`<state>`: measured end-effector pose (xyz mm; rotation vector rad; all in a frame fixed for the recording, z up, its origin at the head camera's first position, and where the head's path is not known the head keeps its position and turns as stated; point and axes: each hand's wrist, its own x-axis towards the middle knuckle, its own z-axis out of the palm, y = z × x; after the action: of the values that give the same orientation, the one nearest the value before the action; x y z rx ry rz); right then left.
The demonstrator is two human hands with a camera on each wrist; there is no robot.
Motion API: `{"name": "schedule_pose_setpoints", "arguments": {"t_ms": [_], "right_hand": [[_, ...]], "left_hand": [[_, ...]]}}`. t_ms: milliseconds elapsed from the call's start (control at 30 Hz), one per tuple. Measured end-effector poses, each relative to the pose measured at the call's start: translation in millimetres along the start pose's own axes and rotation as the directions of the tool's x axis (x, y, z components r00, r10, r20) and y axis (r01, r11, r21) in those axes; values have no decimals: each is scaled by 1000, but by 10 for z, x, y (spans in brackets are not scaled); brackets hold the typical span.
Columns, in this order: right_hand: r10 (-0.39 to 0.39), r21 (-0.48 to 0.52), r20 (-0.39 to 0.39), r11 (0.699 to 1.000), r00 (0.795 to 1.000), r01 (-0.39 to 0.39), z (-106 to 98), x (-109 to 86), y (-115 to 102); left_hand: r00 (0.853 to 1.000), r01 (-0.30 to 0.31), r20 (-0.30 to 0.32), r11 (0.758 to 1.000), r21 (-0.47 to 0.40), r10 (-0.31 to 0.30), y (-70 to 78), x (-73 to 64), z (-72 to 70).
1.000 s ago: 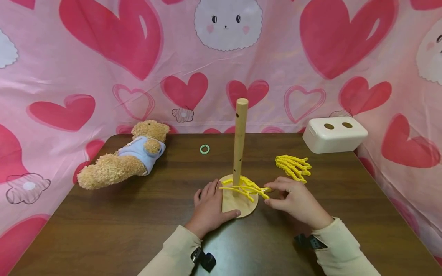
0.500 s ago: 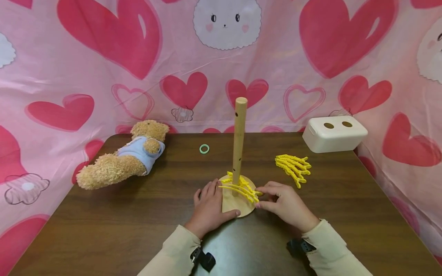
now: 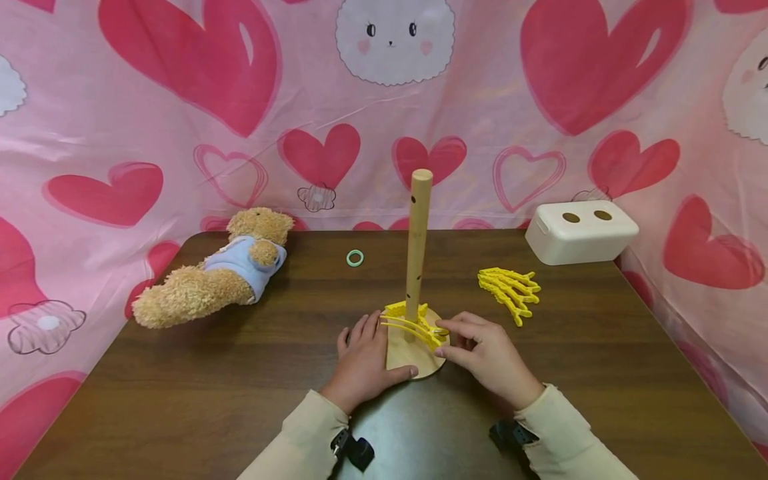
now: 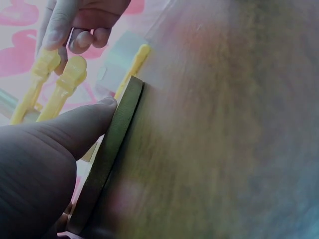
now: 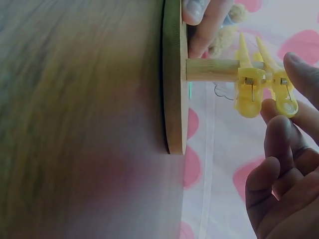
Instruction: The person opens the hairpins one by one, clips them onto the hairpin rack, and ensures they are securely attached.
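A wooden post (image 3: 417, 247) stands upright on a round wooden base (image 3: 414, 363). My left hand (image 3: 363, 360) lies across the base's left side, fingers straight and thumb resting on its front part. Yellow plastic spring clips (image 3: 414, 327) are low at the post, just above the base. In the right wrist view, two clip ends (image 5: 249, 97) with small metal springs show side by side, their tips overlapping the post. My right hand (image 3: 489, 353) pinches the near end of one clip between thumb and fingers, at the base's right edge.
Another bunch of yellow clips (image 3: 510, 290) lies to the right. Behind it stands a white box (image 3: 582, 233) with two round holes on top. A small green ring (image 3: 355, 258) lies at the back. To the left is a teddy bear (image 3: 234, 267) in a blue shirt.
My right hand has moved left with the yellow clips, bringing them closer around the foot of the post. My left hand has stayed on the base.
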<state>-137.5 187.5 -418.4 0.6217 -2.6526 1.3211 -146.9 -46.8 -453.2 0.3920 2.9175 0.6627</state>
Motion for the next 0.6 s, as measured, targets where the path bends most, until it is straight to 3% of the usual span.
{"name": "schedule_pose_setpoints", "arguments": {"t_ms": [600], "right_hand": [[58, 0, -1, 998, 998, -58, -72, 11, -20]], "left_hand": [[998, 1, -64, 1000, -11, -2, 4, 4, 5]]}}
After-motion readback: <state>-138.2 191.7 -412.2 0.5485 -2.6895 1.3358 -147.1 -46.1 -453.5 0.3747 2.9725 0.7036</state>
